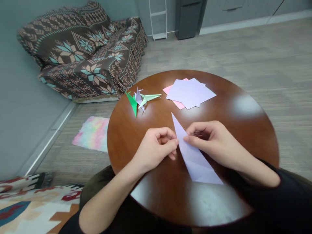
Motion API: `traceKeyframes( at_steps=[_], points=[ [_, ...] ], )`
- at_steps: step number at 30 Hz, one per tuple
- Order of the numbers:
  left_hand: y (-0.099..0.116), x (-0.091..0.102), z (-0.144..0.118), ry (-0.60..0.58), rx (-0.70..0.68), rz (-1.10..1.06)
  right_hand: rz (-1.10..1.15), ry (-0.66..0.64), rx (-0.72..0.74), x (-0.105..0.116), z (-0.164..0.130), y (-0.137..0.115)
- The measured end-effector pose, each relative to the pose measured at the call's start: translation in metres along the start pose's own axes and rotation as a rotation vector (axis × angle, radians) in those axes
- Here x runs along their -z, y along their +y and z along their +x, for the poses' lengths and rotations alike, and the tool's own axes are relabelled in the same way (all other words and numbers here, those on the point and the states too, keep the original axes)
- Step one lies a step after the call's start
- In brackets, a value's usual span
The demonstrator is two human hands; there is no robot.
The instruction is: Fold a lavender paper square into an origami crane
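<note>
A folded sheet of lavender origami paper (197, 162) is held over the round table, its long narrow point aimed away from me and its wider end toward me. My left hand (159, 144) pinches the paper's left edge between thumb and fingertips. On the other side, my right hand (207, 136) is closed on the right edge, thumb on top and fingers curled beneath. Faint crease lines cross the wide part of the paper.
Folded paper cranes (138, 99) in green, lavender and pale green stand at the table's far left. Fanned lavender and pink sheets (191, 92) lie at the back of the brown table (253, 136). Beyond are a patterned sofa (90, 55) and a fluffy rug (94, 133).
</note>
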State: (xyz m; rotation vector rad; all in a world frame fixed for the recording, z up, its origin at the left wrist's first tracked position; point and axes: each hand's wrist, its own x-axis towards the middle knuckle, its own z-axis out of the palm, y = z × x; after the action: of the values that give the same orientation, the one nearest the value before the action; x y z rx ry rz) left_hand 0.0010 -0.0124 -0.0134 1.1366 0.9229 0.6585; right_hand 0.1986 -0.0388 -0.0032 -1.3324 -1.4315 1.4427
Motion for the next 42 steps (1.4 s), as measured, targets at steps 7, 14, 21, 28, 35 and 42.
traceKeyframes(
  at_steps=[7, 14, 21, 28, 35, 42],
  points=[
    [0.001, -0.001, 0.000, -0.037, 0.052, 0.092, -0.021, 0.005, 0.013, -0.001, 0.000, 0.000],
    [0.001, 0.000, 0.000, -0.053, 0.060, 0.109, -0.028, 0.000, 0.010, -0.001, 0.000, 0.001],
    [0.001, 0.000, 0.000, -0.081, 0.068, 0.121, -0.051, -0.046, 0.009, 0.001, -0.001, 0.002],
    [0.003, 0.004, 0.001, -0.040, 0.048, 0.117, -0.023, -0.127, -0.035, 0.004, -0.001, 0.001],
    [-0.001, 0.013, 0.007, 0.115, -0.123, 0.008, -0.009, -0.152, -0.092, 0.003, -0.002, 0.000],
    [0.003, 0.004, 0.002, -0.002, -0.025, -0.073, -0.028, -0.017, 0.017, 0.003, 0.001, -0.001]
  ],
)
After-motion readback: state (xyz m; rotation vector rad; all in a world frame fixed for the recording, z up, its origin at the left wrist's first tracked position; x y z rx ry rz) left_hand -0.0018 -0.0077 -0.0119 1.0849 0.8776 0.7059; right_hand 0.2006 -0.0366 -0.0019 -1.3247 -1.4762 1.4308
